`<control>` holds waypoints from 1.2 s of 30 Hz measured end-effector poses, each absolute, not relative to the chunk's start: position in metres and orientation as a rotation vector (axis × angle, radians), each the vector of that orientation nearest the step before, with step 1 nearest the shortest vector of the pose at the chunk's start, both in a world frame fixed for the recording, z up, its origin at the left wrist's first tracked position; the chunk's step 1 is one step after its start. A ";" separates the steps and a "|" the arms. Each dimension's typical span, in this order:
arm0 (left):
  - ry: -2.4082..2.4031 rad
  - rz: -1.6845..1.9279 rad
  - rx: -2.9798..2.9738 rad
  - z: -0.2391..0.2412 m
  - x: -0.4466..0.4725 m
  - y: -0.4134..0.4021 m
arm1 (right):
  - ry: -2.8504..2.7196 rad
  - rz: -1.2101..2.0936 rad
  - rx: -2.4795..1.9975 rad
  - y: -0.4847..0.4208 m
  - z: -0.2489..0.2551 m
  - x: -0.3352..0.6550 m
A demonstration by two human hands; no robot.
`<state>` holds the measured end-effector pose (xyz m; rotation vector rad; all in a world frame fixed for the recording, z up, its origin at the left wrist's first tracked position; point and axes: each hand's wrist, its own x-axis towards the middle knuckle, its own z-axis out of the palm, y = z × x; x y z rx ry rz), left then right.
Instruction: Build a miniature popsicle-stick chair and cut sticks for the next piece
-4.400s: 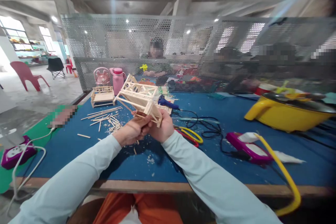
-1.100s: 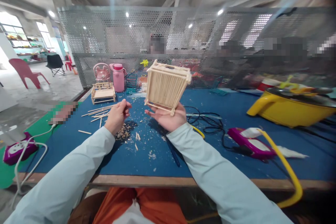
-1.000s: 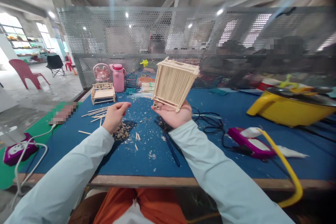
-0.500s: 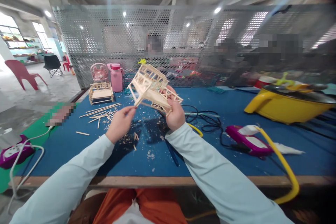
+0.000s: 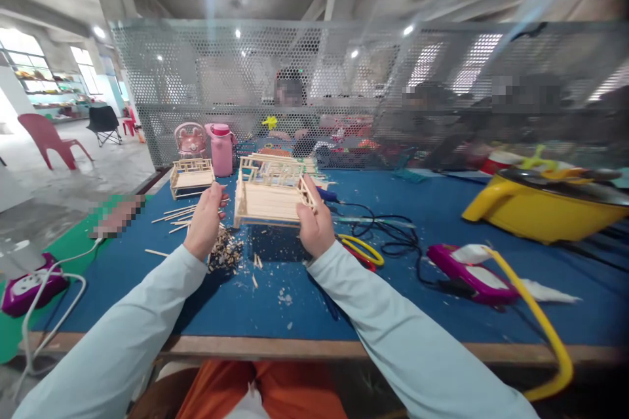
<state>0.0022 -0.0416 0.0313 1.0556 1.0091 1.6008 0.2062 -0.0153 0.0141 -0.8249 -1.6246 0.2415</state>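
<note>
Since half a second ago, the stick model (image 5: 268, 201) is coming down from a raised, tilted hold to level, deck side up. It is now hovering just above the blue table (image 5: 295, 304), over the scrap pile (image 5: 225, 254).

The right hand (image 5: 314, 226) is clamping the model's right end. The left hand (image 5: 204, 219) is standing just beside the left end, fingers loosely apart and gripping nothing visible; contact is unclear.

Judgement: deck, frame and rails are looking fully assembled. A similar small bench (image 5: 191, 177) is sitting far left. Loose sticks (image 5: 179, 214) are lying unused near it, so some material is remaining.
</note>
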 end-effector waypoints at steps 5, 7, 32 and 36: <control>0.860 1.553 1.361 0.025 0.006 -0.043 | -1.660 0.362 -0.874 -0.017 0.015 0.202; 0.809 1.519 1.342 0.025 0.010 -0.043 | -1.691 0.383 -0.860 -0.022 0.019 0.198; 0.671 1.475 0.724 0.032 0.008 -0.038 | -1.342 1.639 -0.832 -0.036 0.039 0.188; 0.639 1.474 0.724 0.032 0.008 -0.039 | -1.409 1.770 -0.759 -0.045 0.045 0.185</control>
